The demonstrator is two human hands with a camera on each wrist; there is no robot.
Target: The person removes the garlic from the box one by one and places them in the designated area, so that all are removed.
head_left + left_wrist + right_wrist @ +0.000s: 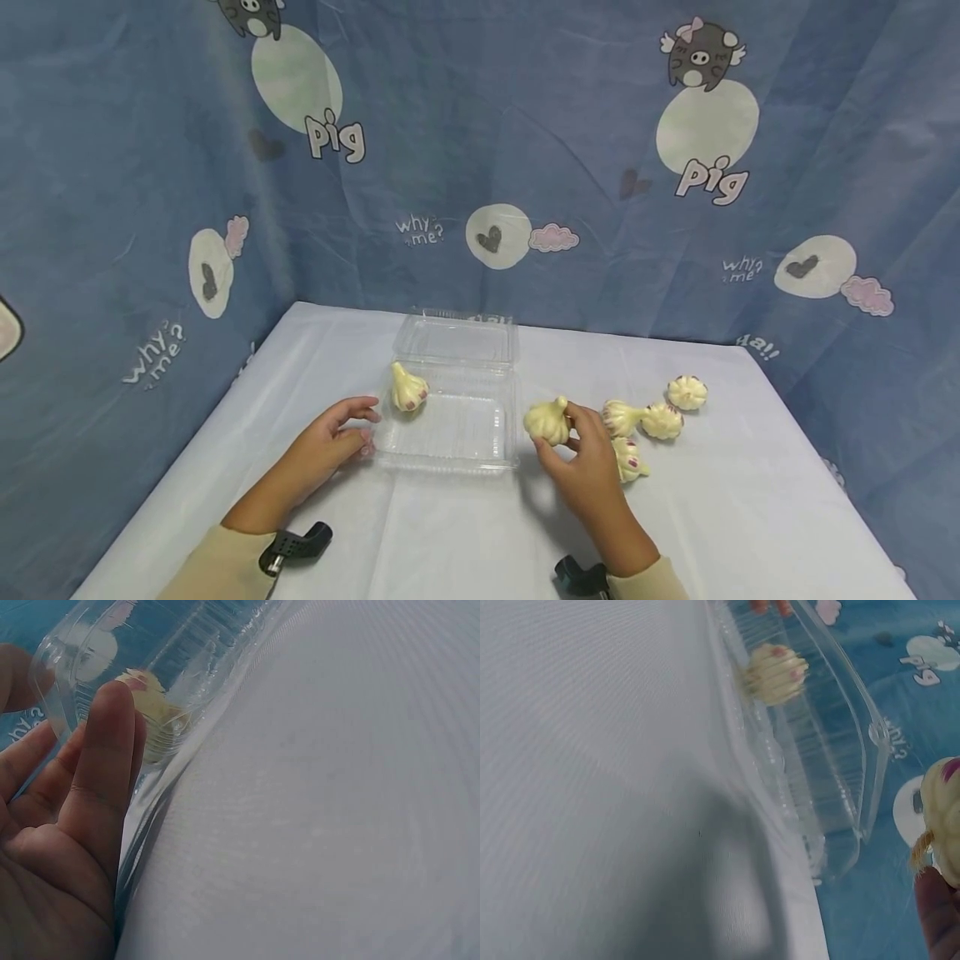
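Observation:
My right hand (587, 467) pinches a garlic bulb (547, 421) by its side, just off the right edge of a clear plastic clamshell box (450, 458). At the right rim of the right wrist view, the held bulb (943, 821) is partly cut off, with a fingertip under it. The box lies with its lid (455, 340) folded back; another garlic bulb (408, 388) rests in its left part. My left hand (332, 437) is at the box's left wall, fingers loosely extended. In the left wrist view its fingers (105, 761) stand against the clear plastic.
To the right of the held bulb lie several loose garlic bulbs (662, 421), one (628, 460) partly behind my right hand. A white cloth (720, 517) covers the table. Blue printed curtain (570, 150) hangs behind the far edge and along the sides.

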